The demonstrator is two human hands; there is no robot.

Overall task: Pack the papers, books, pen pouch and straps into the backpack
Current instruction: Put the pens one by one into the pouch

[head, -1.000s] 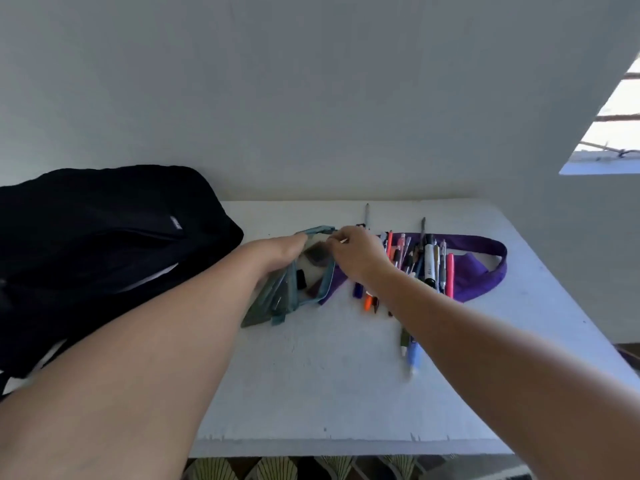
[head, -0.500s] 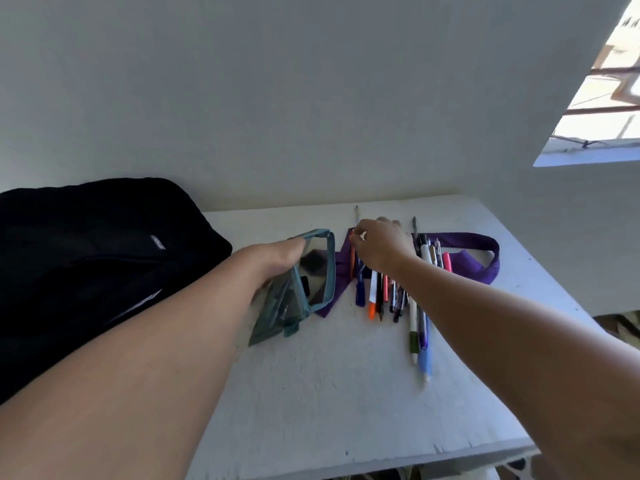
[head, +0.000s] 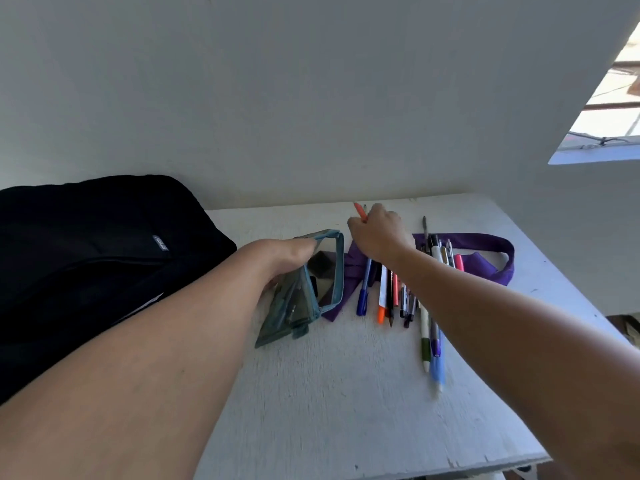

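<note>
The teal pen pouch is held open on the white table by the left hand, its fingers curled round the mouth. Just beside it, pens are spread over a purple strap. The black backpack lies to the left. The right hand, previously empty above the pens, now pinches an orange pen lifted clear.

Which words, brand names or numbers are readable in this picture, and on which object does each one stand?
Nothing can be read for certain.
Small grey label on the black backpack, at: it carries marks, but they are too small and blurred to read.
Pens on the table: any print is too blurred to read.
</note>
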